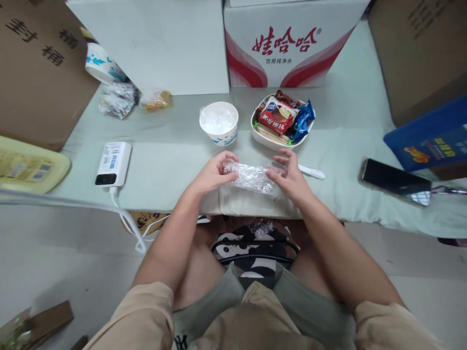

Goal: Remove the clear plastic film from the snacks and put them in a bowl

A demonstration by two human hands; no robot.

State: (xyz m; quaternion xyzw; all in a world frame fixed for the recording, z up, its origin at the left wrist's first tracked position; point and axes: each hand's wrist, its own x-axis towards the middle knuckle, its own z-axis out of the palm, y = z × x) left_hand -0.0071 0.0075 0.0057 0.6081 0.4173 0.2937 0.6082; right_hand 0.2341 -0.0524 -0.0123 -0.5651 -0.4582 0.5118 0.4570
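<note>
A crinkled clear plastic wrapper (252, 179) stretches between my two hands, just above the front of the cloth-covered table. My left hand (216, 174) grips its left end between thumb and fingers. At the other end, my right hand (290, 176) pinches it, thumb in front. Whether anything lies inside the wrapper I cannot tell. Beyond my left hand stands a paper cup (219, 124) with clear plastic in it. A white bowl (272, 142) of packaged snacks sits beyond my right hand. Partly behind that hand lies a white plastic utensil (311, 171).
White cartons (273, 48) line the back. A power bank (114, 164) with a cable lies left, and a phone (396, 181) right. Wrapped items (156, 100) and a tipped cup (104, 64) rest at the back left. A blue package (430, 133) stands at the right.
</note>
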